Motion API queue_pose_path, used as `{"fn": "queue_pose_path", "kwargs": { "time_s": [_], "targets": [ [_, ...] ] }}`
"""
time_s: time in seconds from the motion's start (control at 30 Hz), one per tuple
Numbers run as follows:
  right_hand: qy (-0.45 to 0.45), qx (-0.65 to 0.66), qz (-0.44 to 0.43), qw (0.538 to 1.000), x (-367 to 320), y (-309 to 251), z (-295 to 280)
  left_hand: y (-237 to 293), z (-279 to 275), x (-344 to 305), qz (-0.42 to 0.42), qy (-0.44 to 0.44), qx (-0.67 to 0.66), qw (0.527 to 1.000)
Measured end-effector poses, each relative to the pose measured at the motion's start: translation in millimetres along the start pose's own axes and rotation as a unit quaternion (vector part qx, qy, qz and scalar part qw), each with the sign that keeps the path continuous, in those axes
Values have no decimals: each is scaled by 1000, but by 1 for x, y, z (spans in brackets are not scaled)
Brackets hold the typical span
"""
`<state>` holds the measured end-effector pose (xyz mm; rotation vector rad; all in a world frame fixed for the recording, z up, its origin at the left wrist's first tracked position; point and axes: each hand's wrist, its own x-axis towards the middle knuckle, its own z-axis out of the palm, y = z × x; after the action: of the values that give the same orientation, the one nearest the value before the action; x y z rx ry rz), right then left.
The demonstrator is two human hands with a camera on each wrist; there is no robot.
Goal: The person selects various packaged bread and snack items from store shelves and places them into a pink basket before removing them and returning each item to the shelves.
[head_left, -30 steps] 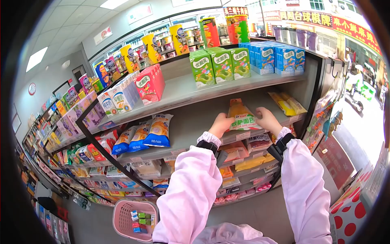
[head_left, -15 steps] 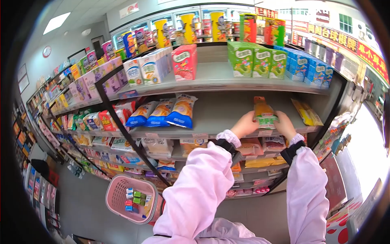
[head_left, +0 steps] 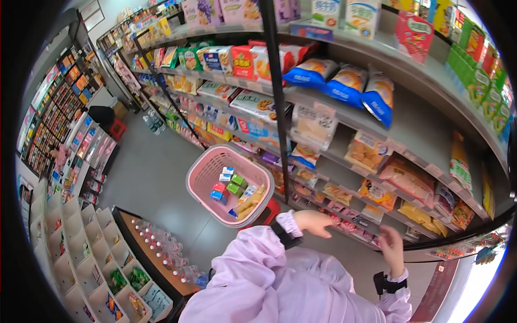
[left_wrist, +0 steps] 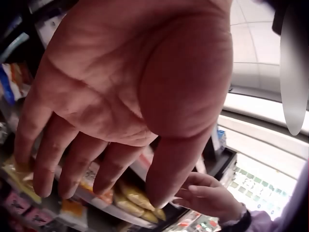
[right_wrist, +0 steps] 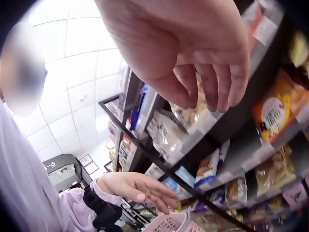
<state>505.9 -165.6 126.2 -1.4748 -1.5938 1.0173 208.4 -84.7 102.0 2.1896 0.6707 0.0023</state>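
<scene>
The left hand point(head_left: 315, 222) hangs in front of the lower shelves, holding nothing; in the left wrist view its palm point(left_wrist: 130, 77) and relaxed fingers show empty. To its right in the head view, the right hand point(head_left: 392, 248) is raised with loosely bent fingers and nothing in them, also seen in the right wrist view point(right_wrist: 193, 53). A pizza bread packet point(head_left: 460, 167) leans on the shelf at the right, touched by neither hand. The pink basket point(head_left: 200, 185), holding small cartons point(head_left: 236, 184) and a yellow packet point(head_left: 251, 203), stands on the floor left of the hands.
Shelves point(head_left: 409, 126) of packaged snacks run along the right and back, with blue-and-yellow bags point(head_left: 347, 82) and a black upright post point(head_left: 276, 102). Bottles point(head_left: 167, 248) and a white compartment rack point(head_left: 81, 269) stand at the lower left. Grey floor point(head_left: 161, 169) lies between.
Both hands have let go of the pizza bread packet, which stays on the shelf, and have drawn back and down. The head view has swung left and down towards the basket.
</scene>
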Motion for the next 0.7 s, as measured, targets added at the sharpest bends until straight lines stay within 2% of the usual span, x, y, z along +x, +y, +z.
{"fn": "queue_pose_path", "kwargs": {
  "time_s": [0.03,0.1,0.17,0.2,0.27,0.33,0.47,0.57,0.67,0.7],
  "targets": [
    [-35,19,2,999,-1,12,18,-21,10,-22,-67,-9,-2,998],
    [-72,36,35,996,0,17,47,-66,34,-63,-119,94,-32,988],
    [-112,45,58,991,7,12,70,-101,44,-102,-199,150,-146,957],
    [-129,48,70,988,12,2,80,-113,47,-121,-209,214,-192,935],
    [-161,35,73,984,24,-20,100,-148,59,-154,-253,319,-280,870],
    [-188,27,79,979,35,-32,122,-195,80,-180,-319,398,-356,783],
    [-227,18,100,969,52,-45,167,-235,85,-206,-381,471,-455,653],
    [-240,4,123,963,57,-54,196,-276,95,-201,-398,443,-464,656],
    [-240,-15,136,961,59,-67,212,-358,141,-185,-452,387,-331,733],
    [-233,-19,145,961,58,-68,214,-357,134,-179,-465,370,-274,756]
  ]
}}
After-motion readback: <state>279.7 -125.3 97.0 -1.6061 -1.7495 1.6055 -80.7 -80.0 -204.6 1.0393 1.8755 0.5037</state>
